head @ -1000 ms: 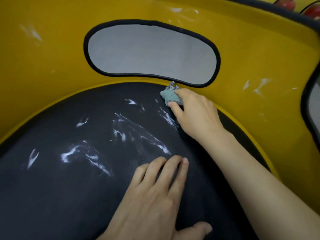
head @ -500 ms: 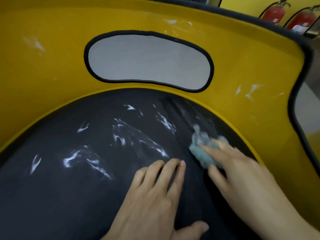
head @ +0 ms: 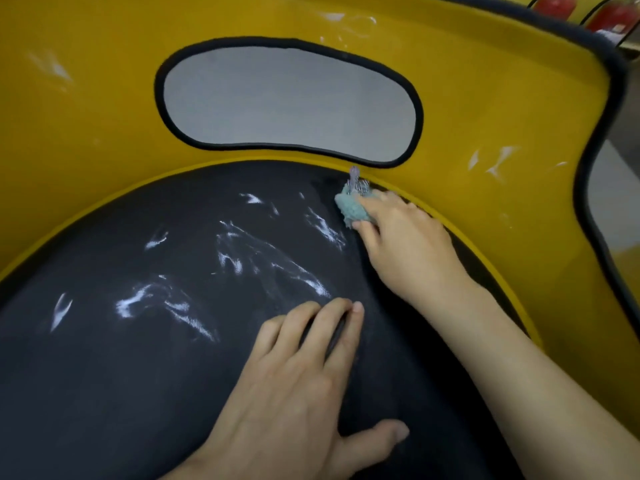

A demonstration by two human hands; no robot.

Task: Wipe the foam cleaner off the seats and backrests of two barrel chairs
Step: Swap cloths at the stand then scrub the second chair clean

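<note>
A dark grey seat cushion fills the lower view, streaked with white foam across its middle and left. Around it curves a yellow backrest with foam smears on the right and along the top edge. My right hand presses a small teal cloth onto the seat's far edge, where cushion meets backrest. My left hand lies flat on the cushion, fingers together, holding nothing.
A grey oval opening with black trim sits in the backrest. A second cut-out shows at the right edge. Red fire extinguishers stand behind the chair's top rim.
My right hand swept the cloth down toward me across the seat's right side, then back up to the seat's far edge. A strip there looks wiped. My left hand stayed put.
</note>
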